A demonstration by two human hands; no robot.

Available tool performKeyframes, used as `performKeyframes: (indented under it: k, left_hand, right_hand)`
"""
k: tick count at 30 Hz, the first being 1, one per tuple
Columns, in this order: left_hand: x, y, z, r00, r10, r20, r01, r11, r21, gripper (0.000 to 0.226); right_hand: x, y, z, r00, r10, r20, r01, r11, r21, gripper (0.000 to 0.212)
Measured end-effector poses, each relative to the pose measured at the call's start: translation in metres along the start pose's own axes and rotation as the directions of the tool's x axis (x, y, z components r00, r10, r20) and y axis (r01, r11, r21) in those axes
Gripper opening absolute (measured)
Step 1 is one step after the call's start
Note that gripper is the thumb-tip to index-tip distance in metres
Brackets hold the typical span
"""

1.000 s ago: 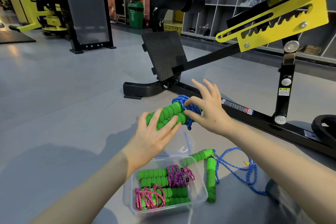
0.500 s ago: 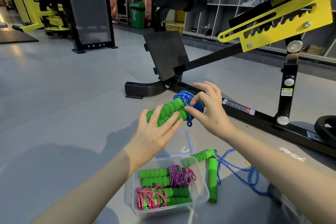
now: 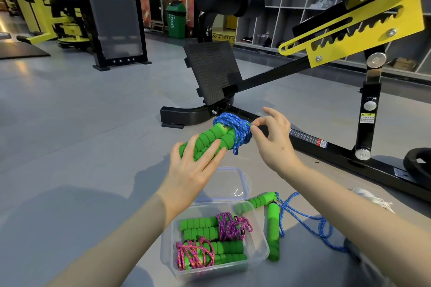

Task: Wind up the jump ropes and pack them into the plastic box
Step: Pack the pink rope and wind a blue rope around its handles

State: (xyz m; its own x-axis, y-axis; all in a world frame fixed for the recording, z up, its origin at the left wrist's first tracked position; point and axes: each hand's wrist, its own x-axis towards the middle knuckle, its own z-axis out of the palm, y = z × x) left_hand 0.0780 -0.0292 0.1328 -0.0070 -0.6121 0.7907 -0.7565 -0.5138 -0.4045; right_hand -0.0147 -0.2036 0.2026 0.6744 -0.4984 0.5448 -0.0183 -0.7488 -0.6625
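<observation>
My left hand grips the two green foam handles of a blue jump rope, held in the air above the floor. Blue cord is wound around the handles' far end. My right hand pinches that cord between thumb and forefinger. Below, a clear plastic box on the floor holds two wound ropes with green handles and pink cord. Another blue jump rope lies loose on the floor to the right of the box, unwound.
The box's clear lid lies on the floor just beyond the box. A black and yellow gym bench frame runs across the floor behind my hands. A weight plate lies at the right edge. Grey floor spreads to the left.
My right hand has shifted from covering the cord bundle to pinching the cord at its far side with fingertips. The held rope has risen slightly.
</observation>
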Motion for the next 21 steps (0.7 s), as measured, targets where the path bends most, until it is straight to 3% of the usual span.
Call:
performKeyframes:
  k: [2,6,11,16,18,21]
  left_hand:
    - [-0.005,0.004,0.005,0.999,-0.038,0.024,0.038,0.999,-0.035,0.056]
    - [-0.010,0.012,0.006,0.993,-0.061,0.099,0.072,0.991,-0.113,0.074]
    - [-0.011,0.016,-0.002,0.995,-0.022,0.096,0.038,0.986,-0.161,0.065]
    - [-0.012,0.016,0.001,0.997,-0.003,0.075,0.016,0.985,-0.171,0.067]
    - [-0.016,0.013,0.004,0.996,0.028,0.081,-0.013,0.985,-0.174,0.066]
    - [-0.026,0.011,0.004,0.989,0.093,0.114,-0.070,0.979,-0.193,0.062]
  right_hand:
    - [-0.005,0.003,0.001,0.995,-0.084,-0.055,0.084,0.996,-0.010,0.006]
    - [-0.009,0.013,0.007,0.945,-0.312,-0.097,0.288,0.937,-0.199,0.007]
    - [-0.007,0.024,0.007,0.922,-0.375,-0.094,0.322,0.880,-0.349,0.008]
    - [-0.008,0.027,0.002,0.911,-0.394,-0.119,0.335,0.877,-0.344,0.016]
    - [-0.008,0.031,-0.004,0.865,-0.495,-0.086,0.433,0.821,-0.372,0.014]
    - [-0.012,0.045,-0.009,0.694,-0.720,0.010,0.629,0.601,-0.493,0.004]
